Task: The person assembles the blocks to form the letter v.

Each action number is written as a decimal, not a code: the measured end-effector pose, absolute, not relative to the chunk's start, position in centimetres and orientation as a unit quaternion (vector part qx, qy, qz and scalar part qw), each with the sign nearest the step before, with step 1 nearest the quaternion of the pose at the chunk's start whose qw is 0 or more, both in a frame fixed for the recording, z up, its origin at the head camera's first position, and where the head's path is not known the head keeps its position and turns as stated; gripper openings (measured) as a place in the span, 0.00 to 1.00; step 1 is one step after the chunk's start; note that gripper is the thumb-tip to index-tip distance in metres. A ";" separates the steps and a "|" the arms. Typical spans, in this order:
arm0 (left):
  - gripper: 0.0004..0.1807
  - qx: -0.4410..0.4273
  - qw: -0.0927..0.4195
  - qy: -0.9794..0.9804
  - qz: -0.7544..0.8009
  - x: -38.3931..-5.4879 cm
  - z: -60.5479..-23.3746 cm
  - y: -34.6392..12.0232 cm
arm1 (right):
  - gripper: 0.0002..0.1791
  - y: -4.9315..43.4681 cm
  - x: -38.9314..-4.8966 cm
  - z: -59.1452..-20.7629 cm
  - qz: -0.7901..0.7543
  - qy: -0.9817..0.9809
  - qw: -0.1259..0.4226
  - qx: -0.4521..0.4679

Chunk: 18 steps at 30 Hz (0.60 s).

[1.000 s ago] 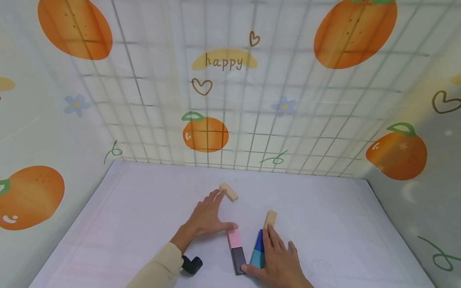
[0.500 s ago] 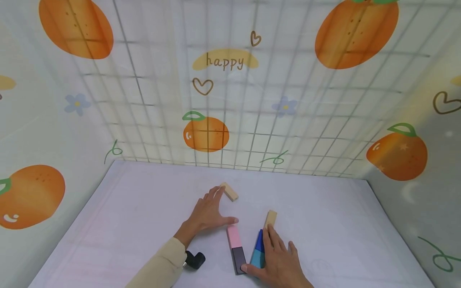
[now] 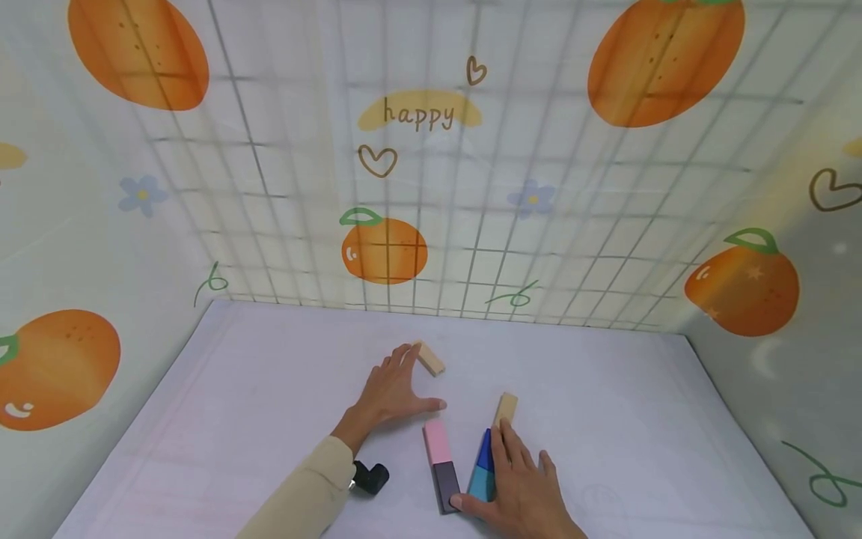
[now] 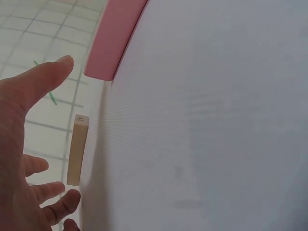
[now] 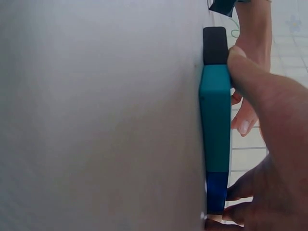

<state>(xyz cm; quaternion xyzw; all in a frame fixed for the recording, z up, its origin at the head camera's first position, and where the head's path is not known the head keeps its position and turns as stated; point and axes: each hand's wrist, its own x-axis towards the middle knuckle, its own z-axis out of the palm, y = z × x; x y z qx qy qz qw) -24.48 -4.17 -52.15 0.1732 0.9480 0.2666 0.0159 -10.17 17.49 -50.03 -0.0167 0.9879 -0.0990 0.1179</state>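
Note:
My left hand is spread, its thumb just beyond the far end of a pink block. Its fingertips lie beside or against a plain wooden block; contact is unclear. The pink block lies end to end with a dark grey block. My right hand lies with loosely straight fingers along a second row: a teal block, a dark blue block and another plain wooden block. The right thumb touches the dark grey block's near end. Part of the teal block is hidden under the right hand.
A white table carries everything, with a gap between the two block rows. Fabric walls printed with oranges stand behind and at both sides. A black camera piece sticks out from the left wrist.
My left hand has shifted slightly away from me, and its thumb has come off the pink block's far end. The right hand and the blocks stay put.

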 end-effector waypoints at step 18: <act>0.61 0.166 0.012 0.953 0.252 -25.4 -51.6 -3.8 | 0.79 17.6 -10.2 -50.1 -0.100 0.988 0.117 -0.016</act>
